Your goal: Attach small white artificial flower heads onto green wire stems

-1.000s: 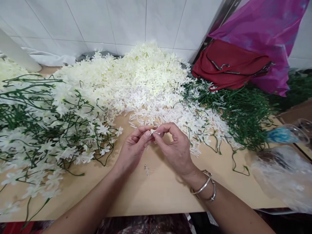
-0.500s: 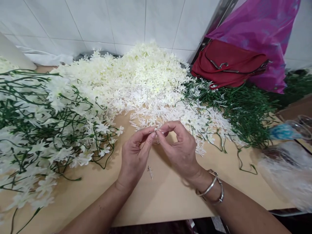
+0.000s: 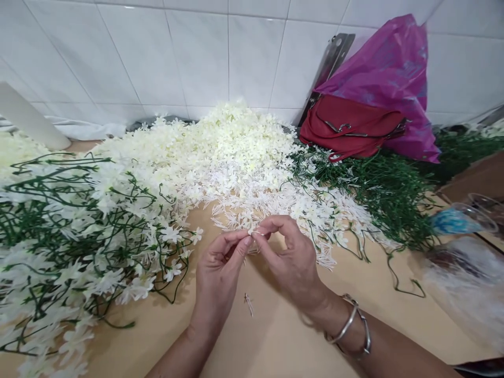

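Observation:
My left hand point(image 3: 220, 273) and my right hand point(image 3: 289, 257) meet fingertip to fingertip over the wooden table point(image 3: 275, 341). Both pinch one tiny white artificial flower piece point(image 3: 255, 232) between thumb and forefinger. Two silver bangles point(image 3: 350, 325) sit on my right wrist. A small loose flower bit point(image 3: 249, 303) lies on the table just below my hands. Right behind my fingers spreads a big heap of loose white flowers point(image 3: 236, 152).
Green stems with white flowers point(image 3: 74, 231) cover the left side. Bare green stems point(image 3: 386, 189) lie at the right, with a red bag point(image 3: 350, 128) and purple plastic bag point(image 3: 389, 73) behind. Clear plastic bags point(image 3: 464, 283) sit at the right edge. A tiled wall point(image 3: 177, 52) closes the back.
The view tilted up, so hands and table sit lower in frame. My hands keep pinching the small flower piece, with only slight finger movement.

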Demonstrator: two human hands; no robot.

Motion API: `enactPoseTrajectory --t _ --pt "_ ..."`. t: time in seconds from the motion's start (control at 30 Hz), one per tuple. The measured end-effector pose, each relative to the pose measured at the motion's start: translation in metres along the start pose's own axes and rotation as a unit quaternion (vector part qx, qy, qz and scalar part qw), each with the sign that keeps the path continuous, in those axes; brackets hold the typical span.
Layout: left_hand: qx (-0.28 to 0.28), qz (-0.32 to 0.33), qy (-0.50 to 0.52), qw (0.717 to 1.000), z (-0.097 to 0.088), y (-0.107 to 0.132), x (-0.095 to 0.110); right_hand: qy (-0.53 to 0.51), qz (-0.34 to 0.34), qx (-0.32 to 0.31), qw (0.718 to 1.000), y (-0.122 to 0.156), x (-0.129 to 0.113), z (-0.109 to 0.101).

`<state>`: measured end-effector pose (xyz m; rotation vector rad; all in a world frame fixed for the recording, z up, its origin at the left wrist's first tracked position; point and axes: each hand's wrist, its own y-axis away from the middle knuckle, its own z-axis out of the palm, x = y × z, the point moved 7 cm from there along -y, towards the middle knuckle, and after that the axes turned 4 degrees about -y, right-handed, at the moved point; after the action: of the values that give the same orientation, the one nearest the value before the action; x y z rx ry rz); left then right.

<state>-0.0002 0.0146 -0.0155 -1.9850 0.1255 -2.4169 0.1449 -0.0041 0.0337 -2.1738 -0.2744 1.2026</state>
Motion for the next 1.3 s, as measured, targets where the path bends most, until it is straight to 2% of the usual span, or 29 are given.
enactPoseTrajectory --t 0.1,0.17,0.3,0.43,0.53,0.7,0.83,0.93,1.07,1.13,1.2,1.27,1.3 --pt "-0.010 0.027 -0.042 0.999 -0.001 0.004 0.002 -0.052 0.074 -0.008 0.996 -0.001 0.012 -0.002" --pt "-0.009 0.054 -0.084 0.995 -0.002 0.007 0.004 -0.083 0.085 -0.035 0.992 -0.004 0.015 -0.002" --pt "-0.019 0.084 -0.130 0.988 0.002 0.010 0.010 -0.097 0.022 -0.076 0.992 -0.012 0.009 -0.004" --pt "-0.030 0.038 -0.089 0.995 0.005 0.010 0.006 -0.093 -0.029 -0.061 0.993 -0.013 0.007 -0.009" --pt "-0.025 0.022 -0.087 0.996 0.004 0.010 0.003 -0.091 -0.026 -0.047 0.994 -0.012 0.011 -0.010" --pt "-0.052 0.048 -0.135 0.988 0.004 0.013 0.005 -0.134 0.003 -0.063 0.989 -0.010 0.015 -0.007" --pt "-0.043 0.061 -0.159 0.985 0.002 0.013 0.004 -0.133 0.012 -0.064 0.989 -0.010 0.014 -0.005" --pt "-0.022 0.097 -0.182 0.978 -0.001 0.013 0.010 -0.139 0.017 -0.035 0.990 -0.011 0.018 -0.006" --pt "0.008 0.201 -0.252 0.947 -0.002 0.017 0.040 -0.152 0.042 0.023 0.987 -0.016 0.037 -0.015" --pt "-0.050 0.236 -0.284 0.928 0.007 0.022 0.051 -0.149 0.060 0.050 0.986 -0.020 0.047 -0.022" --pt "-0.175 0.236 -0.308 0.905 0.020 0.033 0.046 -0.145 0.067 0.075 0.984 -0.025 0.054 -0.031" --pt "-0.307 0.244 -0.329 0.859 0.029 0.052 0.029 -0.142 0.064 0.098 0.983 -0.029 0.057 -0.039" --pt "-0.349 0.284 -0.341 0.825 0.031 0.064 0.022 -0.140 0.062 0.107 0.982 -0.031 0.058 -0.042"
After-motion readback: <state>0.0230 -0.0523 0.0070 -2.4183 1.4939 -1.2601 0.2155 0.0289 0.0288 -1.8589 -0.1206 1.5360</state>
